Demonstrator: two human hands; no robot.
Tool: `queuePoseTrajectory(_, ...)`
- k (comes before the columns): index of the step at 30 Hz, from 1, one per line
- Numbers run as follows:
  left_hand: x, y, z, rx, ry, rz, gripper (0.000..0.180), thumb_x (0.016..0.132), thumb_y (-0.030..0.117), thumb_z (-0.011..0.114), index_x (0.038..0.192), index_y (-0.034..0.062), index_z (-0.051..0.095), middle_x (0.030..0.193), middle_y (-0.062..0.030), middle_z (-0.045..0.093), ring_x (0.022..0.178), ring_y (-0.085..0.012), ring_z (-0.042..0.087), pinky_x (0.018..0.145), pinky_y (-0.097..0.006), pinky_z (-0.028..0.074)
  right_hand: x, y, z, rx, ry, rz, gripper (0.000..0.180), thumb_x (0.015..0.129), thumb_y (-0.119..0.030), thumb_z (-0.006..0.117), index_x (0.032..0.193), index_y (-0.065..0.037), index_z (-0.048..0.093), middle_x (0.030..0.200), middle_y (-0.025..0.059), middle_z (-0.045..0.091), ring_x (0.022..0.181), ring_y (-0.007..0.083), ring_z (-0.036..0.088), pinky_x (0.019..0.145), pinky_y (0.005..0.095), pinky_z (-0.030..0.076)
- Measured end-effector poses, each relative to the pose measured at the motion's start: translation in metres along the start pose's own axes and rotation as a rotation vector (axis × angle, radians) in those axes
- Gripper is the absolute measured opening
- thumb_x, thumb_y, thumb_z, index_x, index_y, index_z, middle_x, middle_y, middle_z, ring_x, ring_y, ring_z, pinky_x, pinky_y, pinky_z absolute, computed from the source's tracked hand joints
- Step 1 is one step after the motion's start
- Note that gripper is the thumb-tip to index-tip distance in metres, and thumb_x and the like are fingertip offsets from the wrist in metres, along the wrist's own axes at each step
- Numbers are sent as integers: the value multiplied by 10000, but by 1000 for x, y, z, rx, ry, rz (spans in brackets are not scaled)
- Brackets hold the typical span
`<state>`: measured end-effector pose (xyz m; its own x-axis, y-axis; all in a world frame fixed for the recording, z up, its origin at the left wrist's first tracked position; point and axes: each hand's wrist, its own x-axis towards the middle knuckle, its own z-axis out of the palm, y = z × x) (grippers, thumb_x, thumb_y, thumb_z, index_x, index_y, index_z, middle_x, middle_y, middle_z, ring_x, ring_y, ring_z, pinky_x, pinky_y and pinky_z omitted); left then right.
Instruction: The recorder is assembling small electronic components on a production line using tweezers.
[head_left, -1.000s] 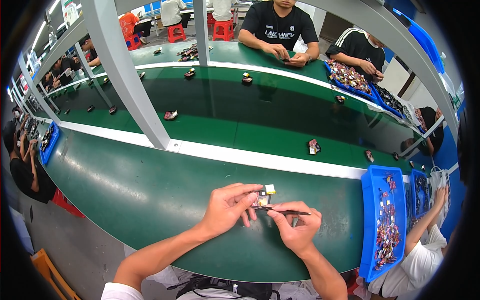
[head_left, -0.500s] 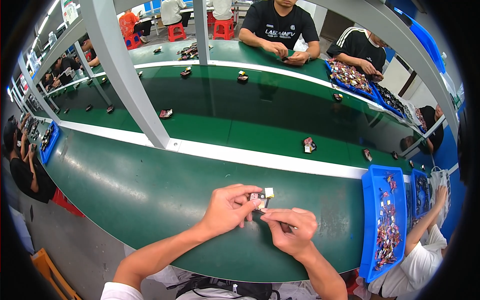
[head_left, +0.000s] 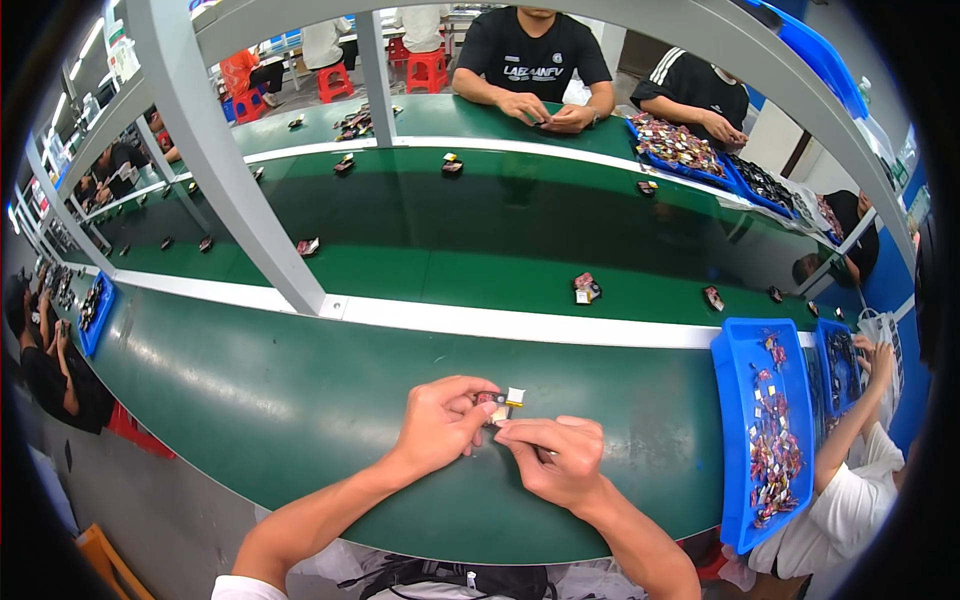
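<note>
One assembly (head_left: pixel 499 413) with one square white tab (head_left: pixel 516 396) is gripped by the left hand (head_left: pixel 440 422), above the smooth green surface (head_left: pixel 310 400); the right hand (head_left: pixel 556 455) is pinched beside it, on what cannot be told.

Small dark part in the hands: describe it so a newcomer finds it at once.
Start at the green table nearest the camera, this side of the white rail. Above it, the left hand grips the small dark part, the right hand at its lower edge. A white square shows at its upper right; unlike similar parts lying on the belt beyond, it is held.
</note>
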<state>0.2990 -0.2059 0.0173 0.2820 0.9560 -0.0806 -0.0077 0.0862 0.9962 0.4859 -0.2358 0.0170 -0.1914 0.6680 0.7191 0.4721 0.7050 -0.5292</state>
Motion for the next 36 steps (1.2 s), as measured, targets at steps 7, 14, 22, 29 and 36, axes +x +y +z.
queuePoseTrajectory(7,55,9,-31,103,181,15,203,961,15,602,1116,-112,639,799,-127,671,565,-157,662,448,-286,535,9,-2,-8,-27,143,21,146,730,8,818,824,-71,740,827,36,768,554,121,652,437,240,368)
queuePoseTrajectory(14,163,12,-125,723,595,127,250,906,83,676,1073,-102,673,826,-175,717,554,-209,675,454,-325,533,9,-4,-8,13,138,-22,149,731,-10,829,834,-63,736,836,44,769,526,134,638,442,233,399)
queuePoseTrajectory(22,176,33,-56,1087,523,654,132,806,72,702,877,-32,739,865,-194,702,826,-362,700,693,-433,579,8,-6,-10,9,114,-40,155,728,-10,827,841,-67,738,831,43,766,519,138,629,445,240,405)
queuePoseTrajectory(29,211,39,52,522,-12,107,165,844,93,711,939,-39,742,776,-109,730,576,-161,687,470,-290,534,5,-4,-19,-29,95,-23,167,718,-4,826,848,-63,739,832,53,766,563,153,665,451,241,407)
queuePoseTrajectory(36,221,18,47,738,2,185,137,795,88,785,850,-23,728,776,-135,730,750,-203,707,714,-345,561,9,-8,-9,22,158,-92,212,674,23,847,832,-58,730,849,59,775,404,89,472,425,228,358)
